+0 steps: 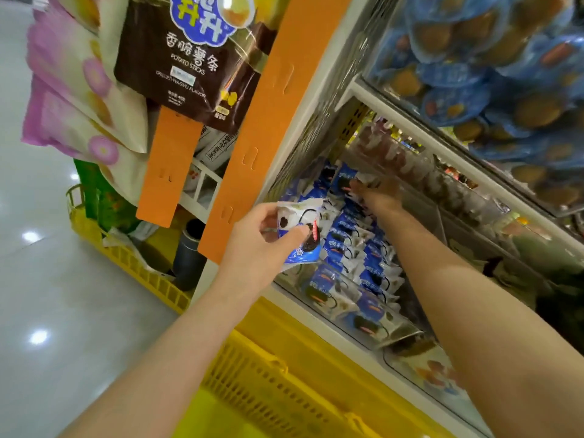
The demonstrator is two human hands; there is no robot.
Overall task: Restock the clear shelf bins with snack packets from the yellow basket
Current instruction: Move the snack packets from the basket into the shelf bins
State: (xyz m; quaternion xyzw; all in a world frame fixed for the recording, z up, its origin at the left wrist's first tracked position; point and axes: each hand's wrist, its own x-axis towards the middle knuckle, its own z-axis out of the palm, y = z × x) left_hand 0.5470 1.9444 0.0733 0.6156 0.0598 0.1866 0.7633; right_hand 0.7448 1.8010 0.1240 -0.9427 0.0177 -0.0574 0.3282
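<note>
Snack packet (300,229) sitting pinched in your left hand (265,238), thumb and fingers curling round it, hovering at front of clear bin (363,339), above yellow basket (271,380). Right hand (376,191) sitting deep in bin among stacked packets (344,248), blurred, grip impossible to tell. Risk: 2 hands crowding 1 bin, pull-out likely toppling front rows over low wall; light pinch likely dropping yours.

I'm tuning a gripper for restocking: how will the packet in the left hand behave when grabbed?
The packet probably weighs little: the left hand holds it by a fingertip pinch. Its glossy, creased wrapper suggests it is floppy and somewhat slippery. The shelved packets lie slumped together, so a pushed one would likely slide, not roll.
</note>
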